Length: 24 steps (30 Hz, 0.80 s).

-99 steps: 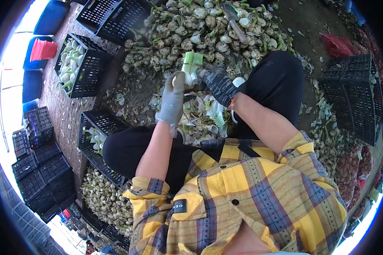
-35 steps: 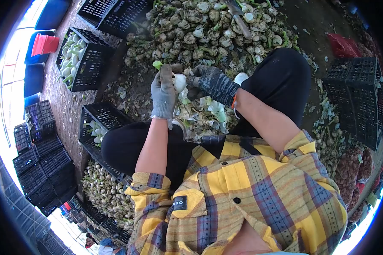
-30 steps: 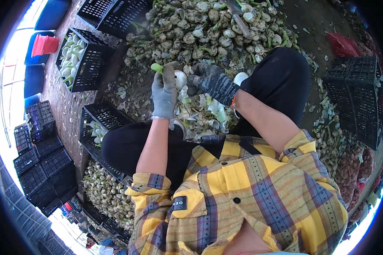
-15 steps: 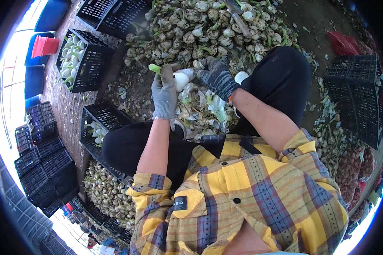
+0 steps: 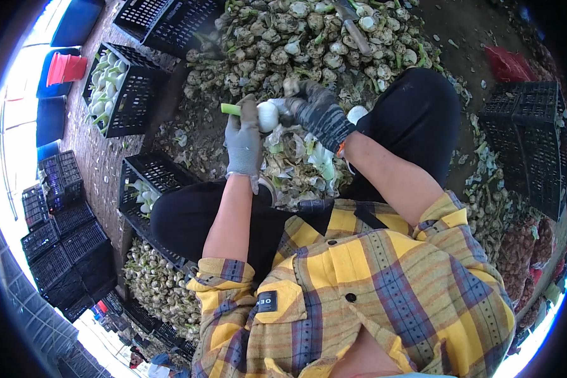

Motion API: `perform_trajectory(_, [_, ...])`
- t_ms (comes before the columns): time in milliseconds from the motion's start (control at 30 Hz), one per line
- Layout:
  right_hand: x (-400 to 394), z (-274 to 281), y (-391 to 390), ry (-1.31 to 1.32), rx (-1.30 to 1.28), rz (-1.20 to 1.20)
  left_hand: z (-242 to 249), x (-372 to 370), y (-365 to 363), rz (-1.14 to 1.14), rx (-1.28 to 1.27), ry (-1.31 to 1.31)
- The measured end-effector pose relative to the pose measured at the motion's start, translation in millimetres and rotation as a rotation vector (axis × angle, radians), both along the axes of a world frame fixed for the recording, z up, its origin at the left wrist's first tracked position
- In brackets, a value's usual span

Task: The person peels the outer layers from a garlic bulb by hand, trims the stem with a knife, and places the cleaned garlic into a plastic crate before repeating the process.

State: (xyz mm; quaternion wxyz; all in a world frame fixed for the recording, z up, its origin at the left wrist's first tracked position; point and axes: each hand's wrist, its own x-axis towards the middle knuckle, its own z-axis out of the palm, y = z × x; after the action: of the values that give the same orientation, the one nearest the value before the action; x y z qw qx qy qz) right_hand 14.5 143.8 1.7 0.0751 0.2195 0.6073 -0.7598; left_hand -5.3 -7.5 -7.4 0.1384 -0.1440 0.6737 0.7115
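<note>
My left hand (image 5: 243,135), in a grey glove, is closed around the stem of a garlic bulb (image 5: 268,118). The cut green stem end sticks out to the left, and the peeled white bulb faces right. Against the bulb's right side, my right hand (image 5: 315,110), in a dark patterned glove, has its fingers curled. A pale flap of garlic skin (image 5: 280,104) stretches from the bulb to these fingers. Beneath both hands lies a heap of loose garlic peelings (image 5: 296,164). Another white bulb (image 5: 356,114) rests beside my right knee.
A large pile of unpeeled garlic (image 5: 277,44) lies ahead, with a knife (image 5: 357,36) on top. Black crates stand left, one (image 5: 132,94) holding white bulbs, another (image 5: 151,173) by my left knee. More crates (image 5: 526,138) and red mesh bags (image 5: 523,264) are at right.
The bulb has turned slightly, and its stem now lies more level. My right hand's fingers have shifted up and left along the bulb's end.
</note>
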Motion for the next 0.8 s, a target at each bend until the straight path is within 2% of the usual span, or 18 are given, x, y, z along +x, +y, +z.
perform_trajectory(33, [-3.8,4.1,-0.7,-0.089,-0.064,-0.079,-1.0,-2.6,-2.1,0.018,0.029,-0.002])
perform_trajectory(133, [-4.8,-18.0,8.0,0.077,0.324,-0.067,2.4,-9.5,-3.4,0.134,0.234,-0.089])
perform_trajectory(167, [0.1,-22.9,8.4,0.056,0.079,-0.14,2.4,-11.2,-4.3,0.153,0.323,-0.097])
perform_trajectory(267, [-7.5,-39.5,11.0,0.023,-0.116,-0.294,7.0,-12.2,-6.5,0.236,0.406,-0.163])
perform_trajectory(300, [-4.6,-35.6,9.7,0.102,-0.057,-0.284,8.7,-12.2,-8.4,0.236,0.449,-0.171])
perform_trajectory(400, [-1.8,-55.2,17.0,0.462,0.648,0.408,6.8,-13.0,-13.6,0.182,0.508,-0.168])
perform_trajectory(433, [3.9,-54.7,9.2,0.333,0.752,0.572,-0.6,-14.1,-13.8,0.142,0.477,-0.14])
perform_trajectory(500, [9.6,-29.2,3.6,0.28,0.63,0.6,-9.4,-14.3,-20.5,0.12,0.454,-0.159])
perform_trajectory(533, [12.0,-21.6,1.2,0.328,0.505,0.496,-12.4,-14.5,-23.0,0.109,0.442,-0.169])
perform_trajectory(567, [9.6,-35.2,3.4,0.429,0.624,0.428,5.9,-11.3,-17.6,0.195,0.501,-0.337])
perform_trajectory(600, [4.6,-47.7,7.3,0.528,0.747,0.341,-2.7,-11.2,-19.0,0.184,0.423,-0.309])
perform_trajectory(667, [6.3,-32.2,11.6,0.467,0.655,0.327,-0.4,-8.2,-22.6,0.225,0.414,-0.393])
perform_trajectory(733, [12.2,-17.7,8.4,0.238,0.47,0.414,-23.9,-11.3,-40.9,0.293,0.486,-0.423])
perform_trajectory(800, [22.2,-62.6,4.2,0.342,0.414,0.44,-45.7,-21.0,-70.9,0.358,0.621,-0.541])
